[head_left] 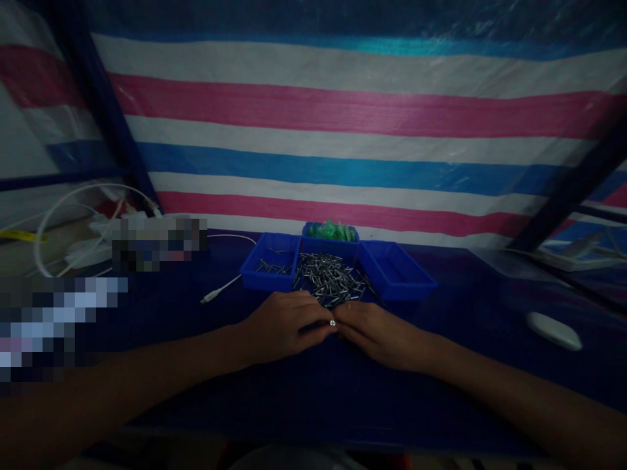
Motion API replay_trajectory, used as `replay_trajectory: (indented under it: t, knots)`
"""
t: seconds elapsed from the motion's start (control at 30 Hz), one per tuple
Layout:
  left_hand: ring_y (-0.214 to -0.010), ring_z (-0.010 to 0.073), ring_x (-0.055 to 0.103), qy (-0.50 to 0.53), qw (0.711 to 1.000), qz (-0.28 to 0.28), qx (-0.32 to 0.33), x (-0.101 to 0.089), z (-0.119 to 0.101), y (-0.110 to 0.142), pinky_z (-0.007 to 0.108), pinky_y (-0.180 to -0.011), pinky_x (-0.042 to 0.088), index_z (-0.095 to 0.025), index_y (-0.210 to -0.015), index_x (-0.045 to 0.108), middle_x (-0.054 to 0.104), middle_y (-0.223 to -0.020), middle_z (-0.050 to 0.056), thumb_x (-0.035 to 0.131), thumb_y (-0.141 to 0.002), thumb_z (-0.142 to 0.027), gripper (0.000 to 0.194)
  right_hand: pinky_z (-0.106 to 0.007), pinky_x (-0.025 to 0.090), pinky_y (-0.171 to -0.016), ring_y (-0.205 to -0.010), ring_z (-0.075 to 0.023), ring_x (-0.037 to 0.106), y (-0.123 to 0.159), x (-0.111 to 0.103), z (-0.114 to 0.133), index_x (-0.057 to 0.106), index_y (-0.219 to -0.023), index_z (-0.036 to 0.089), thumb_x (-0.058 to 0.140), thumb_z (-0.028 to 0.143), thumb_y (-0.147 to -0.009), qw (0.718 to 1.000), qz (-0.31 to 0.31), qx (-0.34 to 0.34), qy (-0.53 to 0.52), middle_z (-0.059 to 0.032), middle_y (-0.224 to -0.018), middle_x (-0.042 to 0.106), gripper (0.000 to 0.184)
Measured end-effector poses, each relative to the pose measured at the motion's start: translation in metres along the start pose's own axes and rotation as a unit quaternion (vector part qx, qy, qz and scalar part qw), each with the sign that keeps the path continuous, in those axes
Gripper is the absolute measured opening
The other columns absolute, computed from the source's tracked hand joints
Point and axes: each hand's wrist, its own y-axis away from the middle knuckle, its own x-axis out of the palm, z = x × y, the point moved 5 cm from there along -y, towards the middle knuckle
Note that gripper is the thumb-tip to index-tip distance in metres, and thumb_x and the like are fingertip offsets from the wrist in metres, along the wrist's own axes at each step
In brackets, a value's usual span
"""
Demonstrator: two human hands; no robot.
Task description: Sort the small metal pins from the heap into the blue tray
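Note:
My left hand (287, 326) and my right hand (379, 336) rest on the dark blue table (313, 391), their fingertips meeting. Between those fingertips is a small metal screw (332, 322), its round head facing me; both hands pinch it. Just beyond the hands lies a loose pile of several metal screws (329, 277). A blue tray (272, 262) at the left holds a few screws. Another blue tray (330, 234) at the back holds green plastic pieces. A third blue tray (396, 271) at the right looks empty.
A white cable (220, 290) lies left of the trays, with more white cables and a power strip (93, 241) at the far left. A white oval object (553, 329) sits at the right. A striped tarp (343, 111) hangs behind the table.

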Motion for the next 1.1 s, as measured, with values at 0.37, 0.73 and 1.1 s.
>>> replay_trajectory:
  t: [0.37, 0.73, 1.1]
  knots:
    - [-0.062, 0.0107, 0.053, -0.024, 0.996, 0.023, -0.082, 0.002, 0.012, 0.002, 0.022, -0.059, 0.039, -0.015, -0.085, 0.058, 0.058, -0.068, -0.001, 0.05, -0.08, -0.019, 0.011, -0.024, 0.041, -0.064, -0.069, -0.0128, 0.057, 0.004, -0.007, -0.005, 0.056, -0.088, 0.015, 0.04, 0.022, -0.091, 0.998, -0.027, 0.037, 0.041, -0.0032, -0.076, 0.06, 0.018]
    - [-0.05, 0.008, 0.049, -0.005, 0.99, 0.118, -0.081, 0.017, 0.01, 0.005, 0.02, -0.048, 0.031, -0.016, -0.079, 0.055, 0.053, -0.058, -0.005, 0.053, -0.079, -0.02, 0.004, -0.024, 0.04, -0.061, -0.064, -0.0123, 0.052, 0.006, -0.009, 0.005, 0.058, -0.085, 0.013, 0.039, 0.022, -0.089, 0.993, -0.067, -0.039, 0.094, -0.0033, -0.07, 0.057, 0.021]
    - [-0.054, 0.0074, 0.048, 0.066, 0.992, 0.049, -0.096, 0.007, 0.012, 0.003, 0.018, -0.052, 0.035, -0.017, -0.086, 0.053, 0.051, -0.063, -0.005, 0.052, -0.082, -0.022, 0.006, -0.024, 0.039, -0.06, -0.064, -0.0128, 0.052, 0.005, -0.007, 0.001, 0.056, -0.085, 0.015, 0.039, 0.02, -0.089, 0.995, -0.025, 0.0, 0.098, -0.0036, -0.072, 0.056, 0.018]
